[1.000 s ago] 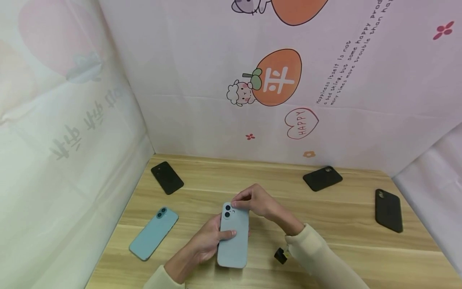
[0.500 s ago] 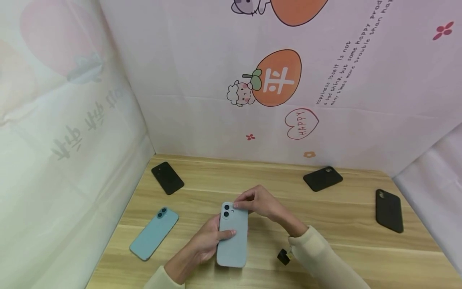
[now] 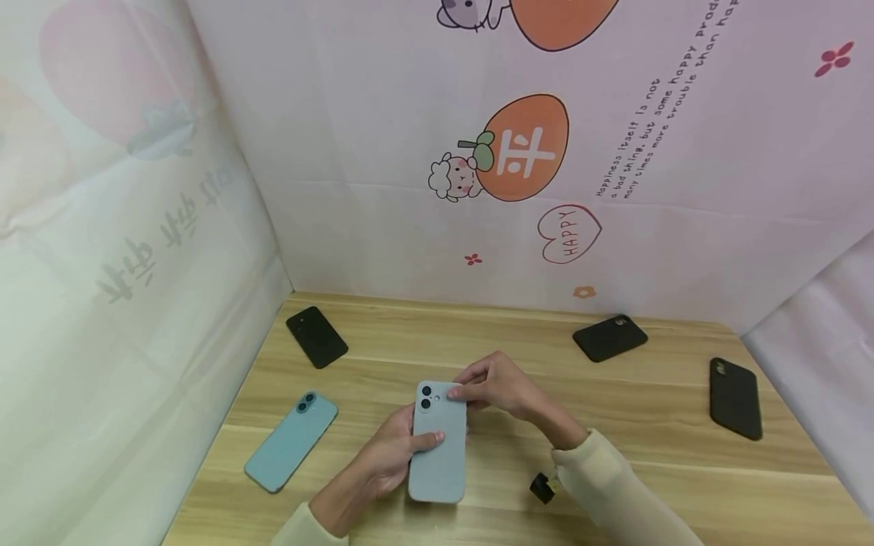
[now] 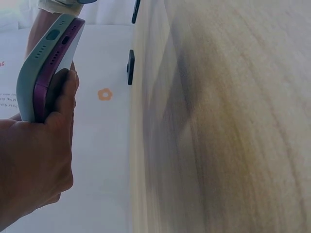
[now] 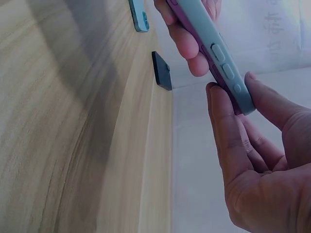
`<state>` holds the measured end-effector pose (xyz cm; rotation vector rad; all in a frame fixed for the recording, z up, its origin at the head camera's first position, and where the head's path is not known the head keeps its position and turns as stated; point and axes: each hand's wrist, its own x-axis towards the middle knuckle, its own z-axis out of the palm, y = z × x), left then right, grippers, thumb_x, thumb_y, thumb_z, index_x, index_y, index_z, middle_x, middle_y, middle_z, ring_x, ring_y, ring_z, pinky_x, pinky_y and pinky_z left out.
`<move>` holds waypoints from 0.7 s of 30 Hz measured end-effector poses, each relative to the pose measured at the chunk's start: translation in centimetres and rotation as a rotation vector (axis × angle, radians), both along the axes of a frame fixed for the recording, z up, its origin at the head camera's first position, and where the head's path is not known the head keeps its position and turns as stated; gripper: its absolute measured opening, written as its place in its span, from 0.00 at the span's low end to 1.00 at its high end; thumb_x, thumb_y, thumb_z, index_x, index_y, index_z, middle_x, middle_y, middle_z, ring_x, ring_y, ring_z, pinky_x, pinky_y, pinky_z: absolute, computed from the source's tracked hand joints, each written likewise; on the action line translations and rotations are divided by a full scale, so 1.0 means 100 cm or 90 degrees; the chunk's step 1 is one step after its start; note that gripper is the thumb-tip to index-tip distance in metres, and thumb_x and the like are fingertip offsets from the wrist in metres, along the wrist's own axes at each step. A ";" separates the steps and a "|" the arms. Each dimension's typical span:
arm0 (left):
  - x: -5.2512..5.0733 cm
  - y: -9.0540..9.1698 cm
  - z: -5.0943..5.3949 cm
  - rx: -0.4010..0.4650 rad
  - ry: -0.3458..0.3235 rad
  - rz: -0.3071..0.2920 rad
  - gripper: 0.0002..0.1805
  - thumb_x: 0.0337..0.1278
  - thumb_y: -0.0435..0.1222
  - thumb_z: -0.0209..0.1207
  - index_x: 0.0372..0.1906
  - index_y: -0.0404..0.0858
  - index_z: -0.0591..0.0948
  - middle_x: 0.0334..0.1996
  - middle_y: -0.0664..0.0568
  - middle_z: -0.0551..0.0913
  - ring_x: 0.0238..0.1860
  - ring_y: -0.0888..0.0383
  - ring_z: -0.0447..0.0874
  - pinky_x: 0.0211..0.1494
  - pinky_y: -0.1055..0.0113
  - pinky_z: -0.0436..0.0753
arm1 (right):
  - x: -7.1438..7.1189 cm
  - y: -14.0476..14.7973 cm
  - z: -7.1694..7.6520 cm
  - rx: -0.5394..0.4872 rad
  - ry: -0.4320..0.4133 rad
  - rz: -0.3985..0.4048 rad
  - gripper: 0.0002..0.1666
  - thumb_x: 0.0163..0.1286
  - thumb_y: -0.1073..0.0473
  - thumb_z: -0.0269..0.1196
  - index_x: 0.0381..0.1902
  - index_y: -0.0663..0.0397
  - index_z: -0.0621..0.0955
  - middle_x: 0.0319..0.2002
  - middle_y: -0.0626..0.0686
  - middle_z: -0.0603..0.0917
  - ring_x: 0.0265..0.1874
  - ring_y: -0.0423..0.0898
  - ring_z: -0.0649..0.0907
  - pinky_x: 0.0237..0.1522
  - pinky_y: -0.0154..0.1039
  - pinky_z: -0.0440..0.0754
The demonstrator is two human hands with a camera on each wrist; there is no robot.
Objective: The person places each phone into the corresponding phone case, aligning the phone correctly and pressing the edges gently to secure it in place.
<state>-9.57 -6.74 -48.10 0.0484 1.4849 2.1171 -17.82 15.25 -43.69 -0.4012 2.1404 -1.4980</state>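
Observation:
A purple phone (image 4: 53, 68) in a pale blue case (image 3: 438, 462) is held above the table, camera side up. My left hand (image 3: 392, 451) grips it from the left, thumb across the case's back and fingers beneath. At the top right corner my right hand (image 3: 501, 385) pinches it, thumb on the case and fingers on the opposite face. Along the edge, the purple phone side (image 5: 197, 34) shows beside the case wall with its button covers, in the right wrist view. How deep the phone sits in the case is hard to tell.
A light blue phone (image 3: 292, 441) lies on the wooden table (image 3: 655, 485) at left. Behind it is a black phone (image 3: 317, 337). Two black phone-shaped items, one at the back (image 3: 610, 338) and one at far right (image 3: 734, 397), lie beyond my right arm. Printed cloth walls (image 3: 382, 235) border the table.
My right thumb has slid right, from beside the camera lenses to the case's top right corner. The cased phone has shifted slightly left; my left hand keeps its grip.

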 end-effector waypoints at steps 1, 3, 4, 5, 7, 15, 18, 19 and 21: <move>0.000 0.000 0.000 0.000 -0.001 -0.001 0.34 0.75 0.24 0.55 0.80 0.29 0.59 0.62 0.35 0.84 0.64 0.42 0.84 0.71 0.47 0.79 | 0.000 0.000 -0.001 0.000 -0.004 -0.003 0.11 0.69 0.63 0.74 0.44 0.66 0.90 0.38 0.59 0.93 0.35 0.50 0.92 0.44 0.51 0.92; 0.000 0.000 0.000 0.002 -0.003 -0.001 0.34 0.75 0.24 0.55 0.80 0.29 0.59 0.62 0.35 0.84 0.64 0.42 0.84 0.70 0.47 0.80 | -0.001 0.000 -0.002 -0.003 -0.011 -0.009 0.10 0.69 0.63 0.75 0.44 0.65 0.90 0.38 0.59 0.93 0.35 0.50 0.92 0.43 0.52 0.92; 0.000 0.000 0.000 0.004 -0.003 -0.001 0.34 0.75 0.24 0.55 0.80 0.29 0.59 0.62 0.35 0.84 0.64 0.42 0.84 0.70 0.47 0.80 | -0.001 0.000 -0.002 -0.005 -0.014 -0.010 0.11 0.69 0.63 0.75 0.44 0.66 0.90 0.38 0.59 0.93 0.35 0.50 0.93 0.44 0.52 0.92; 0.000 0.001 0.000 0.005 -0.004 -0.001 0.34 0.75 0.24 0.56 0.80 0.29 0.59 0.62 0.35 0.84 0.64 0.42 0.84 0.70 0.47 0.80 | -0.001 0.001 -0.003 -0.009 -0.016 -0.011 0.11 0.69 0.63 0.75 0.44 0.66 0.90 0.38 0.59 0.93 0.35 0.51 0.93 0.44 0.52 0.92; -0.001 0.001 0.000 0.009 -0.005 -0.003 0.34 0.75 0.24 0.56 0.80 0.29 0.60 0.62 0.35 0.84 0.64 0.42 0.84 0.70 0.48 0.80 | -0.002 0.001 -0.004 -0.015 -0.019 -0.012 0.11 0.69 0.63 0.75 0.44 0.66 0.90 0.37 0.60 0.93 0.34 0.51 0.93 0.43 0.52 0.92; -0.002 -0.002 0.001 0.033 0.001 -0.031 0.32 0.76 0.25 0.55 0.79 0.28 0.60 0.64 0.34 0.83 0.65 0.42 0.83 0.71 0.49 0.80 | -0.003 0.003 -0.006 -0.043 -0.055 -0.015 0.10 0.69 0.64 0.74 0.44 0.68 0.89 0.37 0.60 0.92 0.33 0.49 0.92 0.40 0.46 0.92; -0.003 -0.003 0.001 0.037 -0.003 -0.035 0.32 0.78 0.27 0.54 0.79 0.28 0.60 0.64 0.34 0.82 0.65 0.42 0.83 0.71 0.49 0.79 | -0.003 0.004 -0.005 -0.048 -0.057 -0.012 0.10 0.69 0.65 0.74 0.44 0.69 0.89 0.36 0.60 0.92 0.32 0.49 0.92 0.40 0.46 0.92; -0.003 -0.003 0.001 0.038 -0.005 -0.035 0.31 0.78 0.27 0.54 0.79 0.28 0.60 0.64 0.34 0.82 0.65 0.42 0.83 0.71 0.49 0.80 | -0.003 0.004 -0.004 -0.048 -0.056 -0.012 0.10 0.69 0.65 0.73 0.43 0.69 0.89 0.36 0.60 0.92 0.32 0.49 0.92 0.40 0.47 0.92; -0.004 -0.003 0.002 0.038 -0.010 -0.034 0.30 0.79 0.29 0.53 0.79 0.28 0.61 0.64 0.35 0.83 0.65 0.43 0.83 0.71 0.49 0.80 | -0.003 0.004 -0.004 -0.049 -0.054 -0.011 0.10 0.70 0.65 0.73 0.43 0.69 0.89 0.36 0.60 0.92 0.32 0.49 0.92 0.39 0.47 0.92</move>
